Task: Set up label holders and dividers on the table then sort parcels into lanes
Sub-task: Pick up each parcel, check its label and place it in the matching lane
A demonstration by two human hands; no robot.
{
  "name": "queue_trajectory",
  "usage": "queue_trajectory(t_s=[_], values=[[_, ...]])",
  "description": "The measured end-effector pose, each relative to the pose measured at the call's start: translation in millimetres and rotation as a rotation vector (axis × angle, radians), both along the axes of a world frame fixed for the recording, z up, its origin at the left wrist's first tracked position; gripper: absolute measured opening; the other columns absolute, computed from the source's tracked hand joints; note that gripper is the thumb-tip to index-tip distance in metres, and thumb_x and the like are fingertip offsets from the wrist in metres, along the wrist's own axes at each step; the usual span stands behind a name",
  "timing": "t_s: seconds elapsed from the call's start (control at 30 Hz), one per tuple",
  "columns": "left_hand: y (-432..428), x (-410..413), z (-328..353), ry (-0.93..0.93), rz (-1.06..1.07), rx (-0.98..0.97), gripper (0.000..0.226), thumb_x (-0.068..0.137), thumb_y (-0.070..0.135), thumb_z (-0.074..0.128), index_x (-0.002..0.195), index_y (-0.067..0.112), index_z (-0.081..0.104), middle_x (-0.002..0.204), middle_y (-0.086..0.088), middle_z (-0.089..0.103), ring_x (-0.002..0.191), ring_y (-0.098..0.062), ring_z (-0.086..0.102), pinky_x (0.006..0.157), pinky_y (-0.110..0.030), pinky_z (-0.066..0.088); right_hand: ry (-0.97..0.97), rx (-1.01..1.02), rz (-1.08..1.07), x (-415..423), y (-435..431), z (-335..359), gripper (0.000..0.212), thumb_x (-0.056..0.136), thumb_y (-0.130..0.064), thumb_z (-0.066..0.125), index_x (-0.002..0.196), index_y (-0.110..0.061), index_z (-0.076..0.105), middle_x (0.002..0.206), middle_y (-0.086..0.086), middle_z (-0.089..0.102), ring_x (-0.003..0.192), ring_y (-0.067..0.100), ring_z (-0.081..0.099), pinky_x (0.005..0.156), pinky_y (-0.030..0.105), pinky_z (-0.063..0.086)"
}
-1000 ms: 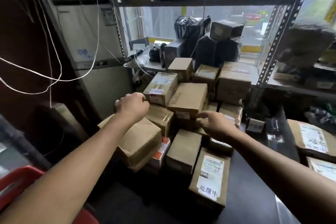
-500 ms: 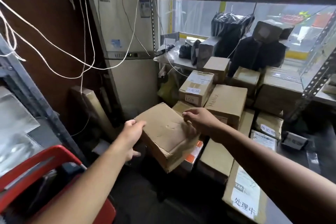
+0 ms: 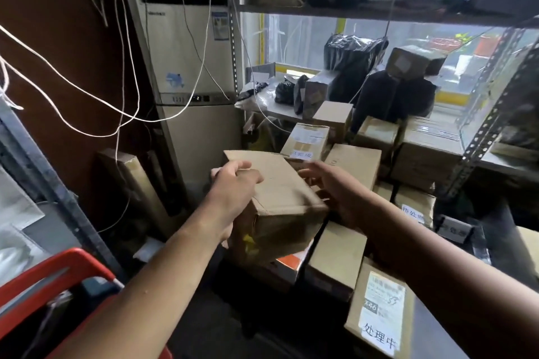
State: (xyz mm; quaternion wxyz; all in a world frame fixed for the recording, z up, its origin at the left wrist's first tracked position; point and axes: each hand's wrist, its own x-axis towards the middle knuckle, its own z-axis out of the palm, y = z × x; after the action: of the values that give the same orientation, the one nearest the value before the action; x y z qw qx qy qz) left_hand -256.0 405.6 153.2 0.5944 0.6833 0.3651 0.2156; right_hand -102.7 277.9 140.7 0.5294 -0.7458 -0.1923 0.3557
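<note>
Cramped storeroom, dim. A tall white standing air conditioner (image 3: 189, 67) stood in the back left corner, with thin white cords (image 3: 87, 96) drooping across it and the brown wall. Grey slotted metal shelving (image 3: 379, 13) ran above a dark tabletop (image 3: 493, 220), which was heaped with brown cardboard parcels (image 3: 354, 162). A red tubular cart frame (image 3: 58, 268) sat low on the left.

The dented brown cardboard box (image 3: 280, 192) was held tilted at the left end of the heap, above an orange-and-white parcel (image 3: 288, 262). The left hand (image 3: 233, 183) gripped the box's upper left edge with its fingers curled over it. The right hand (image 3: 335, 186) was opened out with its fingers nearly straight along the box's right side. I could not tell whether the palm was actually pressing the card. A flat parcel with a white printed label (image 3: 379, 309) lay nearest the person. A small grey stand-up card (image 3: 453, 230) stood on the tabletop further right, its text unreadable.

Judged step: lifting one parcel off the heap so it can be sorted.

Risks:
- The grip looked one-sided. If the flat right hand gave no real support, the tilted box could swing down and slip into the dark gap beside the table.
- The carton was already creased, so a hard squeeze at one edge might buckle it.
- The loose parcels stacked just behind could slide once this one clears them.
- A leftward swing could snag the hanging cords.
</note>
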Motion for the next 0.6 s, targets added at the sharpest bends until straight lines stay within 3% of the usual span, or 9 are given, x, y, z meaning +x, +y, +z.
queue_trajectory(t_s=[0.07,0.13,0.27,0.37,0.47,0.53,0.6], values=[[-5.4,5.8,12.4,-0.031,0.006,0.095,0.037,0.075,0.039,0.061,0.112,0.036,0.063,0.130,-0.001,0.051,0.109,-0.017,0.056,0.092,-0.033,0.050,0.067,0.077,-0.044,5.5,-7.7,5.7,0.041,0.097,-0.052,0.050,0.111,-0.019,0.071,0.113,0.002,0.068,0.104,0.024,0.061,0.093,0.037,0.048],[-14.0,12.3,25.3,-0.060,-0.015,0.184,0.041,0.070,0.042,0.058,0.110,0.039,0.064,0.130,0.002,0.051,0.118,-0.019,0.052,0.102,-0.038,0.047,0.129,0.162,-0.111,11.0,-18.4,13.5,0.037,0.098,-0.048,0.051,0.106,-0.018,0.072,0.096,0.003,0.068,0.089,0.022,0.061,0.076,0.032,0.047],[-35.3,28.0,42.2,-0.073,-0.083,0.384,0.042,0.075,0.040,0.058,0.117,0.039,0.063,0.143,0.005,0.043,0.132,-0.019,0.040,0.110,-0.043,0.039,0.150,0.266,-0.179,23.1,-42.2,25.6,0.024,0.096,-0.038,0.055,0.100,-0.021,0.072,0.074,-0.003,0.061,0.064,0.014,0.054,0.056,0.027,0.040],[-47.1,44.2,48.1,-0.067,-0.135,0.423,0.050,0.077,0.039,0.060,0.127,0.036,0.060,0.147,0.004,0.039,0.134,-0.021,0.039,0.113,-0.044,0.034,0.049,0.314,-0.233,36.5,-60.0,24.2,0.023,0.097,-0.034,0.055,0.104,-0.024,0.075,0.081,-0.003,0.057,0.064,0.014,0.049,0.049,0.024,0.041],[-53.0,59.8,49.2,-0.135,-0.163,0.360,0.056,0.071,0.041,0.060,0.126,0.035,0.061,0.141,0.009,0.047,0.130,-0.017,0.044,0.112,-0.037,0.037,-0.032,0.386,-0.234,49.6,-80.2,18.4,0.022,0.089,-0.031,0.063,0.107,-0.026,0.076,0.104,0.001,0.061,0.084,0.021,0.052,0.065,0.029,0.045],[-54.7,69.9,47.9,-0.209,-0.203,0.283,0.044,0.081,0.028,0.066,0.125,0.033,0.061,0.138,0.009,0.052,0.124,-0.010,0.049,0.101,-0.020,0.039,-0.023,0.463,-0.201,53.5,-91.8,16.1,0.022,0.081,-0.024,0.069,0.102,-0.025,0.075,0.110,0.003,0.063,0.099,0.027,0.053,0.083,0.041,0.043],[-59.3,77.6,47.0,-0.269,-0.252,0.243,0.038,0.088,0.017,0.065,0.124,0.031,0.060,0.136,0.009,0.054,0.121,-0.006,0.050,0.087,-0.009,0.035,-0.036,0.537,-0.221,53.3,-100.1,14.9,0.018,0.072,-0.026,0.079,0.089,-0.028,0.073,0.106,0.004,0.063,0.100,0.027,0.053,0.088,0.047,0.039]])
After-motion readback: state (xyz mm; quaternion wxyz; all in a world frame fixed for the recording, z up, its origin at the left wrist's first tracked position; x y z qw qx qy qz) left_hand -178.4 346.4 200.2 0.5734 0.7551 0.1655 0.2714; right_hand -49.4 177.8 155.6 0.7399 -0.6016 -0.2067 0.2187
